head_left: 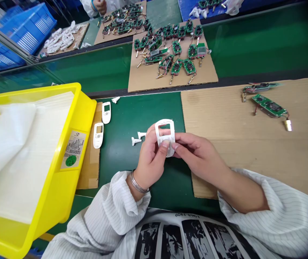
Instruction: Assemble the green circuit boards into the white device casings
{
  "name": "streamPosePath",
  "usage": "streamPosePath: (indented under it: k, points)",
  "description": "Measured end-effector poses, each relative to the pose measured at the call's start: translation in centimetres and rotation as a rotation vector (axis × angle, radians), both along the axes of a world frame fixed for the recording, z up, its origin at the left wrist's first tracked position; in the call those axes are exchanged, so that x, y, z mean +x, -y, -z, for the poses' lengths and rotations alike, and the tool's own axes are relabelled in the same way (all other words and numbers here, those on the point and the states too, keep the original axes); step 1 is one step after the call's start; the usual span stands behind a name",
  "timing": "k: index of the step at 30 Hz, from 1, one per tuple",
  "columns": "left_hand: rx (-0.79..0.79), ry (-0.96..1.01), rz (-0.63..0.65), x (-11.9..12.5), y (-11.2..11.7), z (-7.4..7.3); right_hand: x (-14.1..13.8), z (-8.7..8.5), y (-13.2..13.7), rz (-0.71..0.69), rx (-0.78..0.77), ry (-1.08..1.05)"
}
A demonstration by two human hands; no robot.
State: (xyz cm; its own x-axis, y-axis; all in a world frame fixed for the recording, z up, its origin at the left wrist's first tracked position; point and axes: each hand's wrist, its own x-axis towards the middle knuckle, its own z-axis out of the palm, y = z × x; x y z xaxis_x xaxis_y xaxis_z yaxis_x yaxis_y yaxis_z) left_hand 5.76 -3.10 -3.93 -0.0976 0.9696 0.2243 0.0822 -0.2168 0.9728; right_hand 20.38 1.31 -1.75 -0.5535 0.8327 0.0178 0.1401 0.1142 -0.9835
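Note:
My left hand (pixel 152 154) and my right hand (pixel 197 154) both pinch a white plastic housing (pixel 166 133) with a rectangular window, held upright over the green mat (pixel 148 108). The lower part of the housing is hidden by my fingers. Two small white plastic pieces (pixel 137 139) lie just left of my left hand. Farther left, near the mat's edge, two white remote-like casings (pixel 106 112) (pixel 98 135) rest on a strip of cardboard (pixel 96 169). A wide cardboard sheet (pixel 251 144) to the right carries green circuit boards (pixel 269 106) with wires.
A large yellow bin (pixel 81 108) lined with white sheeting stands at my left. Beyond a raised divider, cardboard sheets hold several wired circuit boards (pixel 170 54). Blue crates (pixel 27 32) stack at the far left. A co-worker's hand (pixel 100 5) shows at the top edge.

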Motion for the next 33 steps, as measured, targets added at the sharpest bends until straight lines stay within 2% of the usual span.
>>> streamPosePath:
  k: [11, 19, 22, 27, 30, 33]
  points:
    - [0.037, -0.056, -0.006, 0.17, 0.12, -0.27, 0.18, -0.33, 0.02, 0.006, 0.041, 0.071]
    - [0.07, -0.025, 0.028, 0.2, -0.17, -0.16, 0.27, -0.37, 0.13, 0.023, 0.036, 0.087]
    - [-0.013, 0.062, 0.084, 0.12, -0.18, -0.09, 0.26, -0.21, 0.05, 0.018, -0.017, 0.062]
    - [-0.196, 0.31, 0.255, -0.27, 0.08, 0.16, 0.17, -0.04, -0.24, 0.052, -0.07, 0.06]
    - [-0.186, 0.249, 0.246, -0.34, 0.09, -0.03, 0.08, 0.09, -0.29, 0.066, -0.106, 0.055]
    - [-0.136, 0.128, 0.241, -0.22, -0.01, -0.37, 0.0, 0.16, -0.2, 0.086, -0.066, 0.122]
